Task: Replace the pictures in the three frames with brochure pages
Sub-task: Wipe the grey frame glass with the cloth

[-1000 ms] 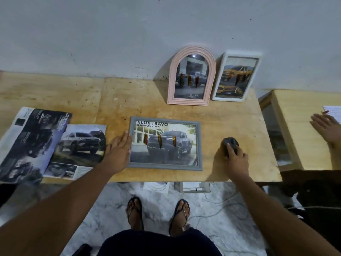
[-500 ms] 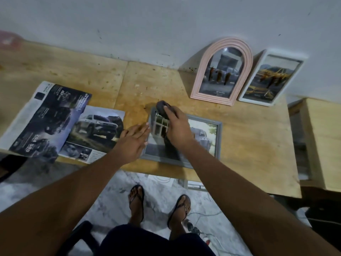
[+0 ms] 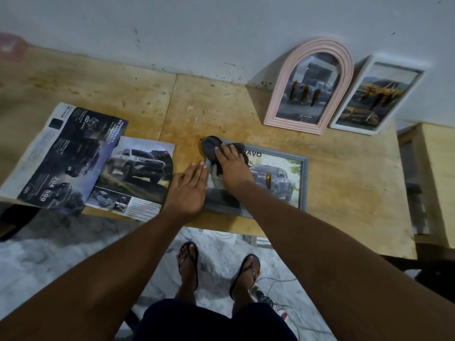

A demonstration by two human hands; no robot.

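A grey frame with a truck picture lies flat near the front edge of the wooden table. My right hand presses a dark grey cloth onto the frame's upper left corner, fingers straight over it. My left hand lies flat with straight fingers against the frame's left edge. A pink arched frame and a white frame lean against the wall at the back right, each showing a vehicle picture. Brochure pages lie open at the left.
A larger dark brochure sheet overlaps the table's front left edge. A second wooden table stands at the right. Cables run over the marble floor by my sandalled feet.
My right hand brought the cloth from the table at the right onto the grey frame's upper left corner. The view has swung left; my left hand stays at the frame's left edge.
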